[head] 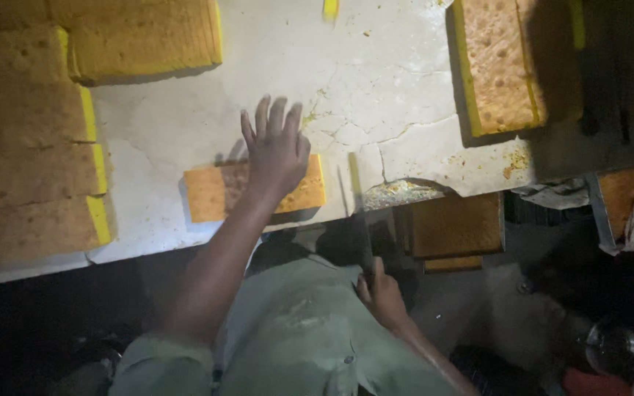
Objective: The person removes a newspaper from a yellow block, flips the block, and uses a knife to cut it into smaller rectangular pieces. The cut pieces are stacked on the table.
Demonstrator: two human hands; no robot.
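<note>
My left hand (277, 147) lies flat, fingers spread, on the right part of a small rectangular slab of yellow sponge cake (214, 192). The slab sits near the front edge of a cracked white table (376, 95). My right hand (381, 295) is lower, below the table edge and in front of my grey-green shirt. It is closed around the handle of a long thin knife (359, 220). The blade points up toward the table edge, just to the right of the slab and apart from it.
Large sponge cake slabs line the table's left side (31, 147), with another at the top left (141, 37) and one at the top right (500, 66). More cake pieces (456, 224) sit on a lower level under the chipped table edge. The floor area is dark.
</note>
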